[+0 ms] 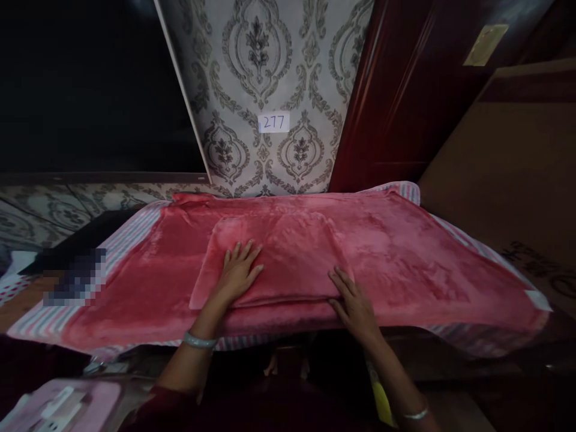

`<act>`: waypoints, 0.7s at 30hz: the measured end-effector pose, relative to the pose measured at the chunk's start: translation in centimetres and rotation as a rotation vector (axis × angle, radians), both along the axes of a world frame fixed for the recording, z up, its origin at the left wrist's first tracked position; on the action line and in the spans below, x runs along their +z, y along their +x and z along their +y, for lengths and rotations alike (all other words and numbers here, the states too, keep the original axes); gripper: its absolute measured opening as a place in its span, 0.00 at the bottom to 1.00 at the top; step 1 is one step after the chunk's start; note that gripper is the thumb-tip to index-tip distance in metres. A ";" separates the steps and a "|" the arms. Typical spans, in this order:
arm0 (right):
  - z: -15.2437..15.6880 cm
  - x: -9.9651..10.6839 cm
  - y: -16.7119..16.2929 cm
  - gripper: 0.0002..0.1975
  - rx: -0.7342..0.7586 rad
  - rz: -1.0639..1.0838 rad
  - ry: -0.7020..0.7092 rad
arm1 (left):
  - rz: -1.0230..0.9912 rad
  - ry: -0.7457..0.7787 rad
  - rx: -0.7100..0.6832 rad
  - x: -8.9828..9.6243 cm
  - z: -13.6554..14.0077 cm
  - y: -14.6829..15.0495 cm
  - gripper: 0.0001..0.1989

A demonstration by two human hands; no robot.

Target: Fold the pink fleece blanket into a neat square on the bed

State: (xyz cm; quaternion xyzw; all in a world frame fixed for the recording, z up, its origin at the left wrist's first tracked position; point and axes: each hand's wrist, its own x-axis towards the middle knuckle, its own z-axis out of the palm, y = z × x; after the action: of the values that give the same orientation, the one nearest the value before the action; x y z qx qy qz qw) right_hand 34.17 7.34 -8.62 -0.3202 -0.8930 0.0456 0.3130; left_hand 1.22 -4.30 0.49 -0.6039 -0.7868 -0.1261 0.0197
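A red plush cloth (288, 258), folded into a flat rectangle, lies on a larger red plush cover with striped edges (405, 258). My left hand (238, 270) rests flat on the left part of the folded cloth, fingers spread. At its front right corner is my right hand (355, 303), with fingers stretched over the edge and thumb apart, low by the front fold. Neither hand lifts the cloth. A dark fold line runs along the front side between the two hands.
A large dark screen (90, 90) stands at the back left. Behind the table, patterned wallpaper carries a paper label reading 277 (273, 122). A dark red door panel (391, 78) and a big cardboard box (508, 168) close off the right. A pink lidded box (76, 405) sits low at front left.
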 end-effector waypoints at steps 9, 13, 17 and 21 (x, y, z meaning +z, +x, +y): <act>0.9 0.8 -0.4 0.43 0.000 0.046 -0.068 | 0.168 0.197 -0.052 -3.9 -11.2 -4.0 0.29; 1.5 0.9 -0.6 0.45 0.026 0.064 -0.092 | 0.136 0.255 -0.054 -4.8 -12.3 -5.5 0.27; 1.9 0.7 -0.4 0.42 0.037 0.103 -0.099 | 0.109 0.252 -0.084 -5.0 -11.7 -6.4 0.35; 2.3 0.8 -0.1 0.35 0.064 0.146 -0.049 | 0.158 0.391 -0.092 -6.4 -11.3 -7.6 0.30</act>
State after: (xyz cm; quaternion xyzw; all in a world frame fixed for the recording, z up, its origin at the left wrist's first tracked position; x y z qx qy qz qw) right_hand 34.11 9.65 -7.82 -0.2950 -0.8762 0.1008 0.3676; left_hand -6.34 -15.63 -5.88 -0.6317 -0.7152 -0.2293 0.1921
